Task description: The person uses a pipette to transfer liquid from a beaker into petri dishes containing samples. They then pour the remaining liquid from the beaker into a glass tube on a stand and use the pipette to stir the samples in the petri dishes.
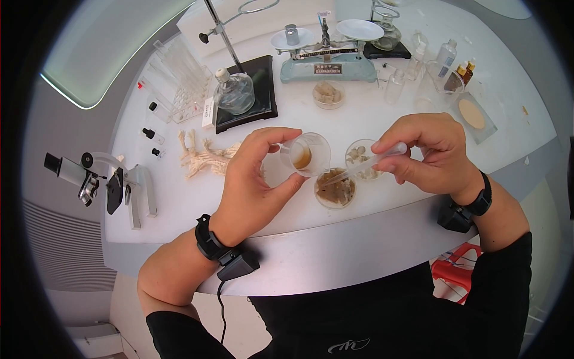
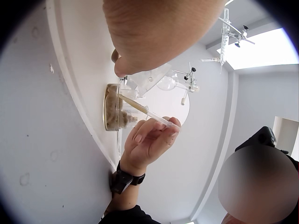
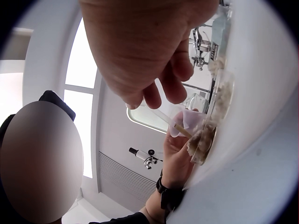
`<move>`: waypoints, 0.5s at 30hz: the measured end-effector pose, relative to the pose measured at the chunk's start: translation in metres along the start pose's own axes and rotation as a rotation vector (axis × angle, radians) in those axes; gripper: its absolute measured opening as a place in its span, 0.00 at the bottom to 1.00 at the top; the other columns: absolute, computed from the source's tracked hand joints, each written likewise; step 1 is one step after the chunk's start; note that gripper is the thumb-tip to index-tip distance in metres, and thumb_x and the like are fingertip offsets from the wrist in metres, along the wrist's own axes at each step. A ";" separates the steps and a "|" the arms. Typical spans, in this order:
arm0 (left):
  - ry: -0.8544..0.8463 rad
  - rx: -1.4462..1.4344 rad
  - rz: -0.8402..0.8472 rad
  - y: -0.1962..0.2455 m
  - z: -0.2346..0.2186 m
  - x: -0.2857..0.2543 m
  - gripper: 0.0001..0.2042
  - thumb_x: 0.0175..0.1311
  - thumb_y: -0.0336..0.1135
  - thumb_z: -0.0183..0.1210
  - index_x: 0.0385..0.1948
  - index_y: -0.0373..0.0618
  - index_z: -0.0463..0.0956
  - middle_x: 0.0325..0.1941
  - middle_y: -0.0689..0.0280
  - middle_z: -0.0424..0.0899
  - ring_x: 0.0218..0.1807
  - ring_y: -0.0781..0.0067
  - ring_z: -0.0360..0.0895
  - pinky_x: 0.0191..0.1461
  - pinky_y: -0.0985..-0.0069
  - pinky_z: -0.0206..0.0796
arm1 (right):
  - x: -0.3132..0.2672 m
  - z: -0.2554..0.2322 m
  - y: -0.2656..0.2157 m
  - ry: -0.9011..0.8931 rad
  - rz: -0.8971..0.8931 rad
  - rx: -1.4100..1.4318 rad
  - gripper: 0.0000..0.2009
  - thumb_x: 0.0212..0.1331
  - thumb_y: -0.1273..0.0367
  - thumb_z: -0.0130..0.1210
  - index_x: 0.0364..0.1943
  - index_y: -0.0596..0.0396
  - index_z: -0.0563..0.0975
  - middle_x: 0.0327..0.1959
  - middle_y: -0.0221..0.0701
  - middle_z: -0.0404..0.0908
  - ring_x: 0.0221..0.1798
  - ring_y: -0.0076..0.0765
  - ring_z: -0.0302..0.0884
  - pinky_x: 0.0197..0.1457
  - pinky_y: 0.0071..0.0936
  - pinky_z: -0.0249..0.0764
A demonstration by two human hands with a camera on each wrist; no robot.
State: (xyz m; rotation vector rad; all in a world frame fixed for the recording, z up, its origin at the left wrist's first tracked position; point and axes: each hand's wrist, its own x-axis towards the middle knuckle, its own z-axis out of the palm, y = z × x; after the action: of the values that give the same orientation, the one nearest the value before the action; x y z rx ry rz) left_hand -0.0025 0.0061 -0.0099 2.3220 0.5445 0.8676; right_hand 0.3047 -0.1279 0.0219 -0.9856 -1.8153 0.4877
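The person's left hand (image 1: 254, 173) holds a small clear beaker (image 1: 320, 151) at its side, with the thumb below and the index finger above, so the fingers are spread only as wide as the vessel. The beaker is tilted above the bench (image 1: 293, 216), and some brown liquid is lying inside it. It looks light and thin-walled; whether it is glass or plastic, one cannot tell, so an even grip on the side should be enough, and more tilt could spill the liquid. The right hand (image 1: 431, 149) pinches the dropper (image 1: 360, 167) at its bulb end, between thumb and index finger. This dropper is probably light, soft in the bulb and somewhat flexible in the stem; the bulb is the proper place to take hold, since a hard press may push out the brownish liquid which the left wrist view shows in it. Its tip points down to the left, at the dish (image 1: 335, 207) with wet brown material (image 1: 338, 192); whether the tip touches this, one cannot tell. The material seems soft and slippery. Both forearms reach inward from the sides, the wrists bent, and the hands face each other near the dish.
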 end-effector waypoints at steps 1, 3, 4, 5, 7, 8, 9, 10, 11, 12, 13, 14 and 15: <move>0.001 0.000 0.001 0.000 0.000 0.000 0.28 0.65 0.27 0.79 0.67 0.43 0.81 0.67 0.62 0.88 0.67 0.67 0.84 0.73 0.65 0.73 | 0.000 0.000 0.000 0.003 0.014 0.012 0.08 0.69 0.72 0.78 0.49 0.53 0.92 0.33 0.24 0.91 0.25 0.14 0.81 0.30 0.16 0.73; -0.003 0.011 -0.001 -0.001 -0.001 -0.001 0.28 0.65 0.27 0.79 0.67 0.43 0.81 0.67 0.62 0.88 0.67 0.67 0.84 0.73 0.65 0.74 | 0.000 0.000 -0.001 0.006 0.026 0.022 0.09 0.69 0.72 0.78 0.50 0.53 0.92 0.32 0.23 0.91 0.25 0.14 0.81 0.31 0.16 0.73; -0.003 0.011 0.000 0.000 -0.001 -0.001 0.28 0.65 0.27 0.79 0.67 0.43 0.81 0.67 0.62 0.88 0.67 0.67 0.84 0.73 0.65 0.74 | -0.001 0.000 -0.001 0.003 0.038 0.020 0.09 0.69 0.72 0.78 0.50 0.53 0.92 0.31 0.22 0.90 0.25 0.14 0.81 0.31 0.16 0.73; -0.002 0.010 -0.001 0.000 -0.001 -0.001 0.28 0.65 0.27 0.79 0.67 0.43 0.81 0.67 0.62 0.88 0.67 0.67 0.84 0.73 0.65 0.74 | -0.001 -0.001 -0.001 -0.001 0.050 0.018 0.09 0.69 0.72 0.78 0.50 0.53 0.92 0.31 0.22 0.89 0.25 0.14 0.80 0.31 0.16 0.72; -0.001 0.008 -0.002 0.000 -0.001 -0.001 0.28 0.64 0.27 0.79 0.67 0.43 0.81 0.67 0.62 0.88 0.67 0.67 0.84 0.73 0.65 0.74 | -0.001 -0.001 0.000 0.002 0.040 0.017 0.09 0.69 0.72 0.78 0.50 0.52 0.92 0.31 0.22 0.89 0.25 0.14 0.80 0.31 0.16 0.72; 0.001 0.007 -0.002 0.000 0.000 -0.001 0.28 0.64 0.27 0.79 0.67 0.43 0.82 0.67 0.62 0.88 0.67 0.66 0.84 0.73 0.65 0.74 | -0.001 0.000 0.001 0.004 0.030 0.017 0.09 0.69 0.72 0.78 0.50 0.52 0.92 0.30 0.21 0.88 0.25 0.14 0.80 0.31 0.16 0.72; 0.004 0.006 -0.003 -0.001 0.000 -0.001 0.28 0.64 0.27 0.79 0.67 0.43 0.82 0.67 0.63 0.88 0.67 0.66 0.84 0.73 0.65 0.74 | -0.001 0.000 0.001 0.004 0.029 0.017 0.09 0.69 0.72 0.78 0.50 0.52 0.92 0.30 0.21 0.88 0.25 0.14 0.80 0.31 0.16 0.72; 0.004 0.006 -0.003 0.000 0.000 -0.001 0.28 0.64 0.27 0.79 0.67 0.43 0.82 0.67 0.63 0.88 0.67 0.66 0.84 0.73 0.65 0.74 | -0.001 0.000 0.001 0.006 0.027 0.016 0.10 0.69 0.71 0.78 0.50 0.52 0.92 0.30 0.21 0.88 0.25 0.14 0.80 0.31 0.16 0.72; 0.004 0.010 -0.001 0.000 -0.001 0.000 0.28 0.64 0.27 0.79 0.67 0.43 0.82 0.67 0.63 0.88 0.66 0.67 0.84 0.73 0.65 0.73 | -0.001 0.000 0.001 0.007 0.026 0.015 0.10 0.69 0.71 0.79 0.51 0.52 0.92 0.30 0.21 0.88 0.25 0.14 0.80 0.31 0.16 0.72; 0.004 0.014 0.000 0.001 -0.001 0.000 0.28 0.64 0.27 0.79 0.67 0.43 0.82 0.67 0.63 0.88 0.66 0.67 0.84 0.73 0.65 0.73 | -0.001 0.000 0.000 0.007 0.026 0.015 0.10 0.69 0.71 0.79 0.51 0.52 0.92 0.30 0.21 0.88 0.25 0.14 0.80 0.31 0.16 0.72; 0.003 0.014 0.000 0.001 -0.001 -0.001 0.28 0.64 0.27 0.79 0.67 0.43 0.82 0.67 0.63 0.88 0.66 0.67 0.84 0.73 0.65 0.73 | -0.001 0.000 0.000 0.006 0.030 0.011 0.10 0.69 0.71 0.79 0.51 0.52 0.92 0.30 0.21 0.88 0.25 0.14 0.79 0.31 0.16 0.72; 0.002 0.019 0.000 0.001 -0.001 -0.001 0.28 0.64 0.27 0.79 0.67 0.43 0.82 0.67 0.63 0.88 0.66 0.67 0.84 0.73 0.65 0.73 | -0.001 0.000 0.000 0.004 0.035 0.007 0.10 0.69 0.71 0.79 0.51 0.52 0.92 0.30 0.21 0.88 0.25 0.14 0.79 0.31 0.16 0.72; 0.000 0.023 0.000 0.001 -0.001 -0.001 0.28 0.64 0.27 0.79 0.67 0.43 0.82 0.67 0.63 0.88 0.66 0.67 0.84 0.72 0.66 0.73 | -0.001 0.000 0.000 0.004 0.035 0.007 0.10 0.69 0.71 0.79 0.51 0.52 0.92 0.30 0.21 0.88 0.25 0.14 0.79 0.31 0.16 0.72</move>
State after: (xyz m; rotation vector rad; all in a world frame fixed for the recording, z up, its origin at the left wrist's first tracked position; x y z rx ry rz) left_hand -0.0035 0.0056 -0.0090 2.3427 0.5572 0.8662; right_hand 0.3051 -0.1288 0.0215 -1.0146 -1.7936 0.5128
